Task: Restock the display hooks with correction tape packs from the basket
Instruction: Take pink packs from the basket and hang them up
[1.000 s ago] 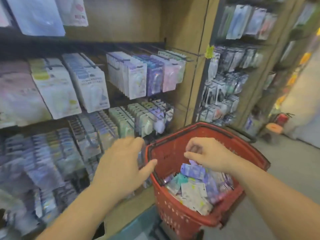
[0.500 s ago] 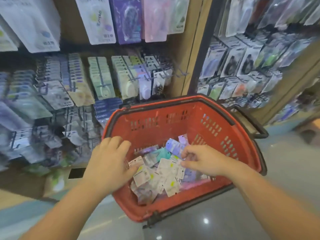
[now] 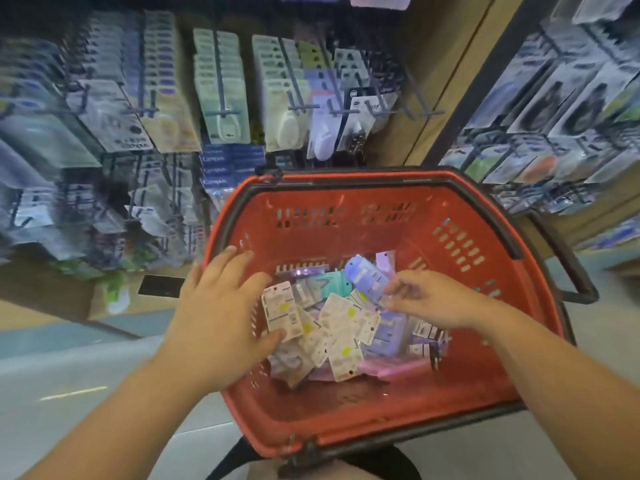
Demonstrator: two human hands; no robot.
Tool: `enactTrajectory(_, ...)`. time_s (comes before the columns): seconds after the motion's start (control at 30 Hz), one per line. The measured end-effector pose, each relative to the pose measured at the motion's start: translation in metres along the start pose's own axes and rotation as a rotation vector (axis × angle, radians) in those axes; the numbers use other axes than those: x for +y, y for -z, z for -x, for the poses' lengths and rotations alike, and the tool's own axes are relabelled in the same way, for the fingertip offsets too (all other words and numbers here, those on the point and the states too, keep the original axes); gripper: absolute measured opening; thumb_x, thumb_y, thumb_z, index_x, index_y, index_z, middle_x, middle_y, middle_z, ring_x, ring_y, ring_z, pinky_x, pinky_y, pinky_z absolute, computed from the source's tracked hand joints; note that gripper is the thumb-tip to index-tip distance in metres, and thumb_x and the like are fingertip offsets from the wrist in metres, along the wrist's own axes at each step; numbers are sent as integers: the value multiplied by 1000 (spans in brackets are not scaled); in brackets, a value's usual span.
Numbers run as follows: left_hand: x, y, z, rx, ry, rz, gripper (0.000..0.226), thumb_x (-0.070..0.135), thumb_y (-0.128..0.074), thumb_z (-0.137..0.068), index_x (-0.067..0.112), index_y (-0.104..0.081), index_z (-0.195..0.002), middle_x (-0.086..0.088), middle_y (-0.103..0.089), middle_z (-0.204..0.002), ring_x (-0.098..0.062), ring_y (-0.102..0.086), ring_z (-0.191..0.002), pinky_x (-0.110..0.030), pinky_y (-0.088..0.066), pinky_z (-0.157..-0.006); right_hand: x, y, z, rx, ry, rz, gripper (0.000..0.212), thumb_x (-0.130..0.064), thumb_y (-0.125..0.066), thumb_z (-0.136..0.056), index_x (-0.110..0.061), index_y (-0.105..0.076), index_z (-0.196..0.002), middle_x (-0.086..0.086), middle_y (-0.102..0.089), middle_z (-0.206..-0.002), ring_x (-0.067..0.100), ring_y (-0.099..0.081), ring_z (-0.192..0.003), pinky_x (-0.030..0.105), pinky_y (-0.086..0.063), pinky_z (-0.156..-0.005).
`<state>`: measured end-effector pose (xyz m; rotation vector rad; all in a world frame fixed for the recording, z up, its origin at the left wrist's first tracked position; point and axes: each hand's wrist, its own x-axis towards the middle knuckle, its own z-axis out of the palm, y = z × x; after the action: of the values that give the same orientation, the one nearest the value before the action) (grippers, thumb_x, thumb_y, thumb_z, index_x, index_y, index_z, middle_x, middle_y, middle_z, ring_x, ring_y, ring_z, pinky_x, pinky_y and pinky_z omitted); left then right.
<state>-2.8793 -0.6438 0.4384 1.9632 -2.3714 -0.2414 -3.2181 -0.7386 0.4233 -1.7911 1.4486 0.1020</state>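
A red basket (image 3: 398, 407) with black handles sits in front of me, holding a loose heap of correction tape packs (image 3: 341, 336) in white, purple, teal and pink. My left hand (image 3: 221, 313) reaches over the basket's left rim and holds a white pack (image 3: 281, 310) between thumb and fingers. My right hand (image 3: 429, 301) pinches a purple pack (image 3: 367, 277) lifted a little above the heap. Display hooks (image 3: 301, 107) with hanging packs fill the wall behind the basket.
More hooks with carded goods hang on a second panel (image 3: 561, 109) at the right, past a wooden post (image 3: 440, 81). Pale floor (image 3: 62, 375) lies to the left and below the basket. A black handle (image 3: 575, 271) sticks out at the basket's right.
The view has tilted down from the hooks onto the basket. Both hands have gone into the heap; the left one has taken up a white pack and the right has raised a purple one.
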Motion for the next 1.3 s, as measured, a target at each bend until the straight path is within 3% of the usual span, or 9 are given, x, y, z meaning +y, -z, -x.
enactTrajectory(0.13,-1,-4,1,1,10,-25,76,69,-75,-61,22,-69,-120,-13,-60,-145,-39,-47,-143,-68,-41,-110,3,-5,-29,-101,-14,102,25,-45,-70,-94,-26,-67,-109,-7,-69,-105,17,-66,-99,35,-51,-90)
enactTrajectory(0.27,4,-2,3,22,39,-56,71,63,-70,-62,19,-70,-118,-14,-62,-142,-39,-50,-142,-67,-42,-107,11,-25,-77,-217,5,239,33,-46,-66,-96,-22,-64,-119,0,-67,-114,21,-64,-106,34,-51,-90)
enactTrajectory(0.47,11,-4,12,49,154,-40,70,44,-94,-61,14,-69,-119,-10,-65,-140,-33,-50,-144,-74,-45,-104,32,-69,-127,-373,85,627,67,-57,-59,-96,-14,-47,-146,9,-54,-141,29,-56,-125,41,-48,-102)
enactTrajectory(0.63,8,-6,14,100,152,3,62,52,-59,-75,12,-70,-122,-9,-67,-137,-31,-49,-146,-63,-52,-101,54,-89,-147,-423,92,642,80,-71,-64,-84,-16,-50,-140,8,-61,-134,28,-62,-114,41,-53,-94)
enactTrajectory(0.77,9,-6,16,90,194,27,60,53,-57,-78,14,-71,-121,-6,-68,-137,-27,-47,-148,-60,-53,-101,56,-101,-150,-336,14,518,86,-77,-63,-82,-14,-46,-139,8,-64,-126,29,-64,-110,41,-54,-88)
enactTrajectory(0.9,11,-5,16,128,179,52,56,50,-58,-80,10,-73,-116,-9,-70,-130,-30,-48,-147,-59,-53,-103,53,-109,-149,-280,71,453,68,-65,-70,-85,-16,-50,-129,5,-65,-120,28,-63,-105,36,-47,-76)
enactTrajectory(1.1,8,-5,14,153,148,80,56,49,-61,-82,6,-73,-116,-13,-71,-126,-35,-48,-146,-53,-44,-116,46,-122,-144,-288,93,225,76,-42,-77,-90,-16,-41,-152,7,-58,-144,28,-58,-126,28,-44,-90)
enactTrajectory(1.23,6,-7,15,148,142,69,58,50,-60,-82,6,-73,-117,-13,-71,-127,-35,-47,-147,-55,-44,-116,43,-112,-139,-279,95,117,40,-28,-78,-91,-19,-57,-123,-8,-66,-106,17,-60,-94,24,-40,-66)
enactTrajectory(1.3,6,-8,15,149,144,63,58,51,-60,-81,8,-72,-118,-11,-70,-128,-34,-47,-147,-59,-47,-112,40,-101,-139,-266,103,77,30,-26,-78,-91,-19,-55,-110,-10,-65,-97,18,-62,-90,21,-40,-59)
